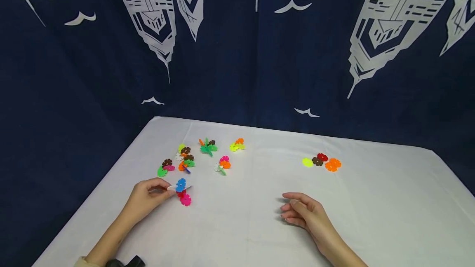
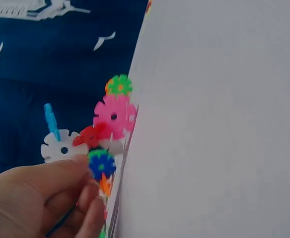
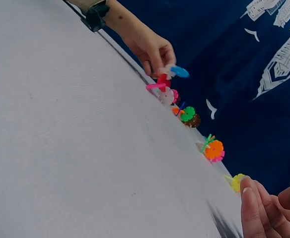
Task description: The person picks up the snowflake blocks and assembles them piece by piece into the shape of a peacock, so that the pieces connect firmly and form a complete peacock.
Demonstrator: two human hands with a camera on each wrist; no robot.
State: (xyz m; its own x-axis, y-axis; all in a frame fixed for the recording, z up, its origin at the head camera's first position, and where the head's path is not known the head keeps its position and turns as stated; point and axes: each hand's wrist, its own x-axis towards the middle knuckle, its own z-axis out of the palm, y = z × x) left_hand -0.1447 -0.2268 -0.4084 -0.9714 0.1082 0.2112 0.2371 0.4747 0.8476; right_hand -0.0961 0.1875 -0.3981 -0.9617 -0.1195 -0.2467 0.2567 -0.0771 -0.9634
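Note:
My left hand (image 1: 148,197) pinches a white notched plastic disc (image 2: 60,144) between thumb and fingers. That disc belongs to a joined cluster with a blue disc (image 1: 180,185), a red disc (image 2: 89,137) and a pink disc (image 1: 185,200). In the right wrist view the cluster appears at the fingertips of the left hand (image 3: 157,54). My right hand (image 1: 309,217) hovers over the right half of the table with loosely bent fingers, holding nothing. From the right wrist camera, only part of the right hand (image 3: 271,213) shows, at the lower right corner.
Several joined disc clusters lie behind the left hand, among them a green one (image 1: 208,146), a yellow-orange one (image 1: 236,146) and an orange-pink one (image 1: 224,164). Loose yellow, brown, red and orange discs (image 1: 333,165) lie back right on the white table (image 1: 237,234). A dark curtain (image 1: 230,73) hangs behind.

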